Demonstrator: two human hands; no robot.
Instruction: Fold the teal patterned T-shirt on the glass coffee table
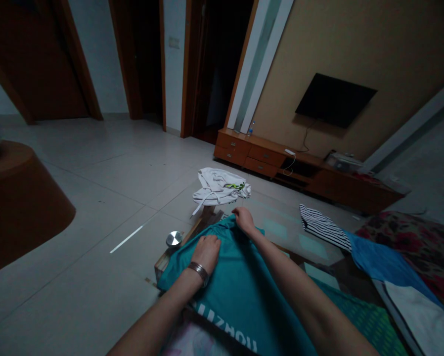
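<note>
A teal T-shirt (pixel 244 291) with white lettering lies spread over a glass-topped table in front of me. My right hand (pixel 244 220) pinches the far edge of the shirt, where the cloth bunches up. My left hand (pixel 206 252), with a silver bracelet at the wrist, is closed on the cloth nearer the left side; its fingertips are partly hidden. Just past my hands, a white garment (pixel 218 185) with a drawstring and a green print lies crumpled at the table's far end.
A round metal-topped object (pixel 174 239) sits at the table's left edge. To the right are a folded striped garment (pixel 324 227), blue cloth (pixel 381 262), and green patterned cloth (pixel 363 311). A wooden TV cabinet (pixel 262 157) runs along the wall. At left stands a brown rounded piece of furniture (pixel 22 207).
</note>
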